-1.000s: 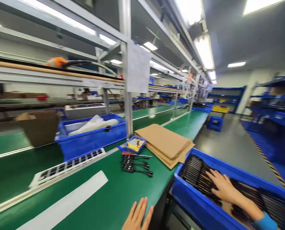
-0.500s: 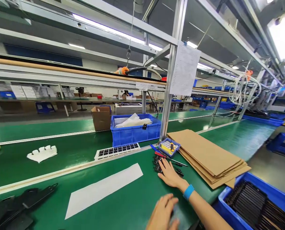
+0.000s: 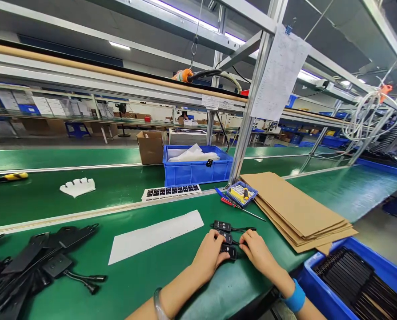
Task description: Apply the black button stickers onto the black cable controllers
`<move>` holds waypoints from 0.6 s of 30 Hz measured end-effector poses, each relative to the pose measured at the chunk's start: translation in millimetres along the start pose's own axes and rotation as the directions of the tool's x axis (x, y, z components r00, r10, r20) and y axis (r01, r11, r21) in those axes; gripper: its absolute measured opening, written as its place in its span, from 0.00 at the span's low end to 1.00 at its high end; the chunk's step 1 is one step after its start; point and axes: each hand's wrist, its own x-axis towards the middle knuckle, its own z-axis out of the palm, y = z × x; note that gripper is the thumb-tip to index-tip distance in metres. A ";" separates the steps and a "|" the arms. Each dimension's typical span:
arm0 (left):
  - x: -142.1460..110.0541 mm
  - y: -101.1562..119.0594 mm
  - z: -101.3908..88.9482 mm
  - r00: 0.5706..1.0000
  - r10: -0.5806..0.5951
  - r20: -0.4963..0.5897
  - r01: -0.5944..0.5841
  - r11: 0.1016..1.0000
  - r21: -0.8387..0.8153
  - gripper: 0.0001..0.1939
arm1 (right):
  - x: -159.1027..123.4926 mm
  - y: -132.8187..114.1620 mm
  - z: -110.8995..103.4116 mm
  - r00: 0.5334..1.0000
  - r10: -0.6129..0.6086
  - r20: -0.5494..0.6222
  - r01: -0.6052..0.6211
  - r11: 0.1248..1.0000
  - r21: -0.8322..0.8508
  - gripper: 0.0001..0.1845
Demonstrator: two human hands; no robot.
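Several small black control boxes with short cables lie side by side on the green bench. My left hand, with a bangle at the wrist, wraps its thumb and fingers around the sides of the nearer boxes, including the middle control box. The farthest control box lies just beyond my fingers, its cable pointing right. My right hand, wearing a blue wristband, has its fingers pinched at the cable side of the boxes, on a cable. Part of the nearest control box is covered by my left thumb.
A white paper strip lies left of my hands, with a heap of black cabled parts beyond. A screwdriver, small blue tray and cardboard sheets lie ahead and right. A blue bin stands at right.
My left hand has come forward from the front edge onto the control boxes. My right hand, spread flat over them before, has moved to their cable side with fingers curled. The view has turned left.
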 end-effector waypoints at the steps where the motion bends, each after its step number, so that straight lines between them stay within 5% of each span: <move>1: -1.0 -0.5 -0.3 1.000 0.020 0.003 -0.020 1.000 -0.022 0.19 | -1.1 -0.1 -0.6 1.000 -0.011 -0.001 0.011 1.000 -0.004 0.04; 7: -2.6 -4.2 2.6 0.991 0.043 -0.125 -0.038 0.998 0.045 0.34 | -5.8 -4.8 -16.7 0.985 -0.173 0.018 0.172 0.985 0.023 0.07; 10: -1.3 -7.2 6.0 0.994 0.074 -0.086 -0.072 0.997 0.022 0.26 | 4.0 -3.6 -21.6 0.970 -0.231 0.070 0.222 0.969 0.111 0.05; 13: -1.9 -9.7 7.2 0.995 0.094 -0.039 -0.098 0.989 -0.107 0.18 | 23.4 -2.9 -15.7 0.986 -0.161 0.033 0.156 0.981 0.118 0.06; 18: -2.8 -10.6 6.4 0.991 0.100 -0.084 -0.121 0.949 -0.292 0.18 | 46.2 -4.8 -2.3 0.996 -0.088 -0.034 0.091 0.994 0.069 0.08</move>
